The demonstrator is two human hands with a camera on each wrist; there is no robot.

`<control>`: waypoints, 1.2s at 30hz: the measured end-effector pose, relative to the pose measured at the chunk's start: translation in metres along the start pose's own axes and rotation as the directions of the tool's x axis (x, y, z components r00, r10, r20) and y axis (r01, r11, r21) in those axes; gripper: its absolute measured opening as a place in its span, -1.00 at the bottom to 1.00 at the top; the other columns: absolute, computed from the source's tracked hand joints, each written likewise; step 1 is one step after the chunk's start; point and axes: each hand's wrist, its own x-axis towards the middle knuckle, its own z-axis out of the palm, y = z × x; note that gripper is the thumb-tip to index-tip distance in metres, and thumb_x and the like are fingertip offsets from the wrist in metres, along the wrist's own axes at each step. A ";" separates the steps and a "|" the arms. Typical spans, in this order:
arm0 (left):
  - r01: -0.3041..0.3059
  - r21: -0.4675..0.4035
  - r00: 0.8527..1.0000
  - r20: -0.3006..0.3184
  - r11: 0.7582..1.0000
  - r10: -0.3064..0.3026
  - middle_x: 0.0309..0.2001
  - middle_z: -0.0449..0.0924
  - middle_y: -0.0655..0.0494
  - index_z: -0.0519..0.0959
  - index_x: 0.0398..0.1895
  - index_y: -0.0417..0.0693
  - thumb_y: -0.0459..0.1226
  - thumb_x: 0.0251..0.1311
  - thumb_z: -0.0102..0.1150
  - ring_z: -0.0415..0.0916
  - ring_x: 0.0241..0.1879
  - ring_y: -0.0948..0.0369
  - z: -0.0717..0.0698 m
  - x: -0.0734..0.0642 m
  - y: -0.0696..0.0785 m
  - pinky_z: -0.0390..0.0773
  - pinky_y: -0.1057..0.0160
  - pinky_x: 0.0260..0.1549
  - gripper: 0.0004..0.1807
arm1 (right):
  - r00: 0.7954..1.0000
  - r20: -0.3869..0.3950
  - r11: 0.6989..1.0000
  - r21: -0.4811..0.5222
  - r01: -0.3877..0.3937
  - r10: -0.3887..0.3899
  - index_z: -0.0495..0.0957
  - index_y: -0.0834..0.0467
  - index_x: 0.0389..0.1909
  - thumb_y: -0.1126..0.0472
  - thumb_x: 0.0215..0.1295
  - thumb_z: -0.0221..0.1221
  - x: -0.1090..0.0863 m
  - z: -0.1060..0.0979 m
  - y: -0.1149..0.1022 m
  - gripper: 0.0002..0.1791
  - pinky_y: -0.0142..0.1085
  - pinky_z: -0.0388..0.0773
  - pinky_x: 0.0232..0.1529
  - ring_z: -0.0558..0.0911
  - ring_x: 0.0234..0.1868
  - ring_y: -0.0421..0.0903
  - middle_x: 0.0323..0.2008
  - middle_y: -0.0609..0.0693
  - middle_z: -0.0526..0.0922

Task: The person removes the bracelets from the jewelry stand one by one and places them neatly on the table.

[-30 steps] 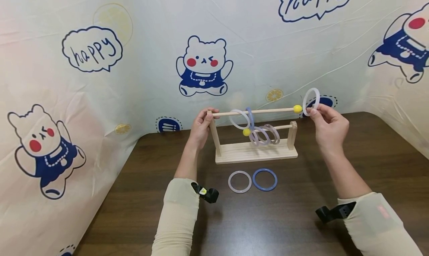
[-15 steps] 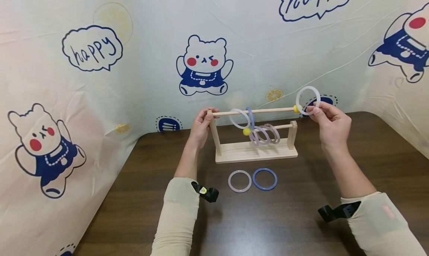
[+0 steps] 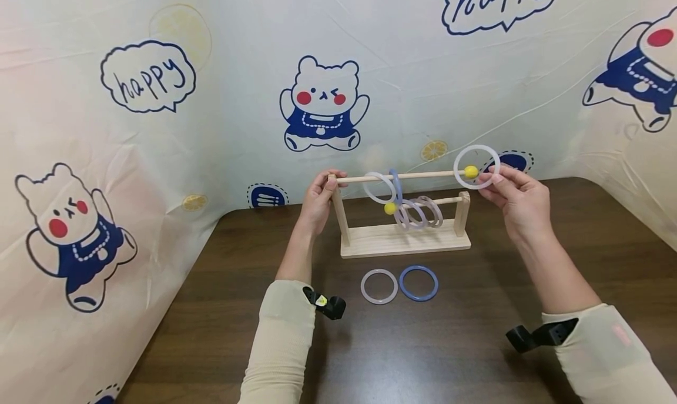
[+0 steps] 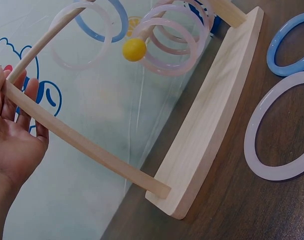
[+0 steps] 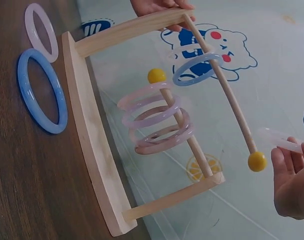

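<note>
Right hand [image 3: 520, 201] pinches the white ring [image 3: 457, 167] by its rim, just beside the yellow knob [image 3: 471, 172]; left hand [image 3: 316, 203] grips the stand [image 3: 370, 242]. Ring looks light, stiff, kinda slick, so I'd hold the outer rim.

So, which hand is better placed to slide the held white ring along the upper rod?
Right, probably: the right hand pinches the white ring close to the yellow bead at the free end of the upper rod; the left hand holds the rack at the opposite end.
</note>
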 end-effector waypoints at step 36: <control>-0.002 -0.015 1.000 0.005 1.000 0.002 -0.17 0.58 0.28 0.47 -0.18 0.07 -0.29 0.37 -0.13 0.48 -0.17 0.26 0.000 0.000 -0.001 0.25 0.24 -0.05 -0.86 | 0.892 0.183 0.894 -0.267 -0.359 0.413 0.66 0.21 -0.31 0.45 0.30 0.02 -0.003 -0.029 -0.001 -0.77 -0.34 0.55 -0.30 0.68 -0.31 -0.10 -0.37 0.12 0.68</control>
